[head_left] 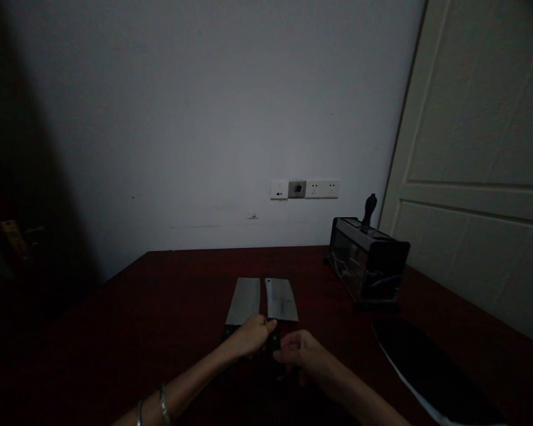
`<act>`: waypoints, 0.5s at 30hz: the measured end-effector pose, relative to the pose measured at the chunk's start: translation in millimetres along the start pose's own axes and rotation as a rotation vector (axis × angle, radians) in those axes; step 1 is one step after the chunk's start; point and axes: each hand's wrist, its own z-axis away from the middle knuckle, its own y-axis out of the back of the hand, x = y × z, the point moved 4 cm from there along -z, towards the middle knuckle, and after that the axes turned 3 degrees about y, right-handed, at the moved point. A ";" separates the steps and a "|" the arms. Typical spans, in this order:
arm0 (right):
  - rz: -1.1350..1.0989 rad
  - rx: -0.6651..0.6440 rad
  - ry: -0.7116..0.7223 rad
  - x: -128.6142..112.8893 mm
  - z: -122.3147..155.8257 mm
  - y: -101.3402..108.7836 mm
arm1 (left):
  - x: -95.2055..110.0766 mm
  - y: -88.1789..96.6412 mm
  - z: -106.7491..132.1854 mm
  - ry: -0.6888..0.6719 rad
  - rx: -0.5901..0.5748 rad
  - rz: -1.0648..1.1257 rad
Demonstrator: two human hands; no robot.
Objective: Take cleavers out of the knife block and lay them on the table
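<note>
Two cleavers with broad grey blades and black handles are side by side above the dark red table. My left hand reaches across the left cleaver, and its closed fingers grip the right cleaver at the top of the handle. My right hand is at the same handle from the right, its thumb and curled fingers pinching it lower down. The left cleaver's handle is partly hidden behind my left wrist. Dim light makes the lower handles hard to see.
A black-framed box with clear-looking sides, a dark handle sticking up from its top, stands at the back right. Nearer lies a long black object with a pale edge. Wall sockets are behind the table; a pale panelled door is right.
</note>
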 end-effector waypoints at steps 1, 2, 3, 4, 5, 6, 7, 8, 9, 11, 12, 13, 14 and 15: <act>0.006 0.003 -0.005 0.5 -0.7 0.8 | -0.2 -0.1 -0.6 0.007 0.005 -0.012; 0.007 0.012 -0.004 0.3 -1.0 1.5 | -0.2 -0.2 -1.2 0.013 0.009 -0.027; 0.008 0.019 -0.007 -0.2 -0.9 1.9 | 0.1 -0.2 -1.8 0.015 0.016 -0.048; 0.007 0.032 -0.006 -1.2 -0.6 2.2 | 0.4 0.0 -2.3 0.013 0.022 -0.074; 0.009 0.046 -0.008 -2.3 -0.1 2.4 | 0.6 0.2 -2.8 0.011 0.025 -0.106; 0.011 0.059 -0.011 -3.5 0.5 2.3 | 0.8 0.4 -3.0 0.010 0.024 -0.143; 0.015 0.075 -0.015 -4.7 0.9 2.2 | 1.1 0.7 -3.0 0.004 0.023 -0.183; 0.021 0.090 -0.020 -5.6 1.2 2.0 | 1.8 1.4 -2.7 -0.007 0.029 -0.226; 0.027 0.096 -0.029 -6.0 1.1 1.5 | 3.0 2.6 -2.1 -0.026 0.045 -0.271; 0.039 0.077 -0.038 -6.3 0.2 -0.4 | 6.6 5.4 0.1 -0.081 0.099 -0.362; 0.045 0.058 -0.037 -6.4 -0.6 -1.6 | 8.4 6.4 1.3 -0.108 0.120 -0.403; 0.051 0.039 -0.036 -6.3 -1.6 -2.8 | 9.7 7.0 2.2 -0.126 0.130 -0.438; 0.052 0.030 -0.032 -6.2 -2.6 -3.4 | 10.4 7.0 2.7 -0.141 0.132 -0.464; 0.052 0.030 -0.030 -6.0 -3.7 -3.6 | 10.3 6.7 2.6 -0.148 0.128 -0.487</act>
